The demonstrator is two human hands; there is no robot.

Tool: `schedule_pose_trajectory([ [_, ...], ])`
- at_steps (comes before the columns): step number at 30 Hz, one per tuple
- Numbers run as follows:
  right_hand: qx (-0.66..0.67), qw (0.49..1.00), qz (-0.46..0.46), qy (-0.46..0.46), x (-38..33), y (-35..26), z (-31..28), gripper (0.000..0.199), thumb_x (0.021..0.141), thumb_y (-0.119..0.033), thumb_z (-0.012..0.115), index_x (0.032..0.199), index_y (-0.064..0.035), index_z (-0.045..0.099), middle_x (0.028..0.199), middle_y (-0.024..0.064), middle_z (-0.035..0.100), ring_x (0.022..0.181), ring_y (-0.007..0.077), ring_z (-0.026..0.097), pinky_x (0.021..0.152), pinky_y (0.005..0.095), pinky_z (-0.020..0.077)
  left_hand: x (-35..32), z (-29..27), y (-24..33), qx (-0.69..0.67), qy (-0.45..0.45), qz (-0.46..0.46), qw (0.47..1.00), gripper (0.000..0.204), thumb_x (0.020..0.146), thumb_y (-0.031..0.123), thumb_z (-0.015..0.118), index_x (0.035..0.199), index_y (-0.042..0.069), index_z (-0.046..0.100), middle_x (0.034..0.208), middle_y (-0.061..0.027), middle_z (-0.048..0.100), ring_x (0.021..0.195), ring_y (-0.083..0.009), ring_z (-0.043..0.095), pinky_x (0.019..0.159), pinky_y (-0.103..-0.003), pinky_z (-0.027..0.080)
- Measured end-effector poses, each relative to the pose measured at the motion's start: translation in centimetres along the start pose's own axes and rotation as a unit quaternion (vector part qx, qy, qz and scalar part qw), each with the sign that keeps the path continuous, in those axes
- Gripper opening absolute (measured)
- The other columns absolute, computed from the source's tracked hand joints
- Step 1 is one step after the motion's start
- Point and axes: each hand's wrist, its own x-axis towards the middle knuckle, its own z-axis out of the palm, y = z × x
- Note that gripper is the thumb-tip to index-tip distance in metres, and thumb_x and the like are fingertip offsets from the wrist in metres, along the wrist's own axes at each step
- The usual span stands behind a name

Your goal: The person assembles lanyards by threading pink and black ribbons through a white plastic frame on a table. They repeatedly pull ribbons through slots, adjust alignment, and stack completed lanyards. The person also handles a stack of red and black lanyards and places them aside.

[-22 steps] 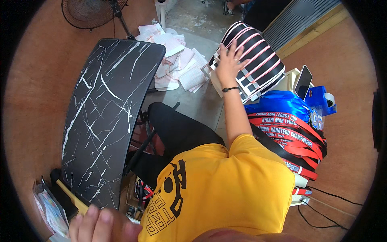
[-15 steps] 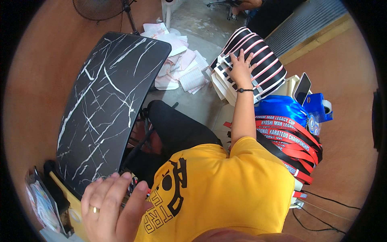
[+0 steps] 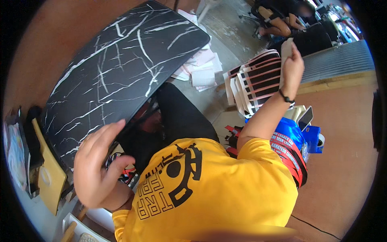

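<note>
Right hand (image 3: 294, 68) shifted along striped stack (image 3: 261, 76), gripping pale strip (image 3: 285, 50); left hand (image 3: 98, 163) half-spread, empty; white-lettered red straps (image 3: 285, 151).

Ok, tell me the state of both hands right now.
Left hand: open, nothing seen in it.
Right hand: closed on a pale flat strip.

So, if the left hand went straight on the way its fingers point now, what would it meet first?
The left hand would probably meet the black table, though it may pass above; depth is unclear.
</note>
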Motion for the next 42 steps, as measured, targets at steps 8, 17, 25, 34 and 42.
schedule_pose_trajectory([
  [8, 0.278, 0.921, -0.145, -0.233, -2.7, -22.7, 3.7, 0.044, 0.079, 0.004, 0.049, 0.12, 0.0007, 0.063, 0.094, 0.0225, 0.068, 0.084, 0.0311, 0.068, 0.074, 0.0382, 0.0552, -0.8, 3.4, -9.5, -0.314, 0.077, -0.208, 0.923, 0.07, 0.096, 0.053, 0.052, 0.146, 0.005, 0.041, 0.135, -0.0177, 0.057, 0.113, -0.0231, 0.061, 0.096, -0.037, 0.048],
  [17, 0.532, 0.583, -0.052, -0.612, -32.1, -43.1, 12.0, 0.074, 0.076, 0.011, 0.053, 0.147, -0.0031, 0.039, 0.099, 0.0302, 0.066, 0.088, 0.04, 0.068, 0.075, 0.0423, 0.0544, -12.9, 1.4, -17.1, -0.691, 0.258, -0.139, 0.661, 0.091, 0.09, 0.074, 0.037, 0.147, 0.004, 0.03, 0.143, -0.0197, 0.046, 0.125, -0.0334, 0.053, 0.099, -0.049, 0.048],
  [25, 0.58, 0.372, -0.11, -0.716, -44.1, -45.3, 14.4, 0.05, 0.098, -0.004, 0.047, 0.147, -0.0051, 0.038, 0.117, 0.0188, 0.065, 0.1, 0.0202, 0.065, 0.086, 0.0324, 0.0542, -20.8, 1.3, -20.3, -0.415, 0.467, -0.359, 0.693, 0.051, 0.095, 0.035, 0.064, 0.135, 0.004, 0.054, 0.125, -0.0055, 0.061, 0.113, -0.0152, 0.056, 0.098, -0.033, 0.042],
  [34, 0.525, 0.535, -0.217, -0.625, -40.0, -43.0, 18.3, 0.021, 0.089, -0.006, 0.062, 0.107, -0.0054, 0.071, 0.093, 0.0087, 0.069, 0.079, 0.0144, 0.064, 0.074, 0.029, 0.0522, -23.1, 2.7, -21.9, -0.354, 0.534, -0.387, 0.663, 0.042, 0.101, 0.033, 0.056, 0.127, 0.001, 0.061, 0.119, -0.0063, 0.065, 0.107, -0.0149, 0.059, 0.097, -0.032, 0.044],
  [42, 0.566, 0.556, -0.316, -0.521, -40.2, -46.2, 19.7, 0.018, 0.081, -0.013, 0.071, 0.098, -0.0062, 0.071, 0.099, 0.0127, 0.064, 0.097, 0.0317, 0.059, 0.089, 0.0416, 0.046, -22.3, 2.6, -19.4, -0.499, 0.526, -0.27, 0.634, 0.047, 0.102, 0.041, 0.049, 0.131, 0.004, 0.055, 0.119, -0.0103, 0.066, 0.102, -0.0178, 0.065, 0.089, -0.034, 0.053],
])
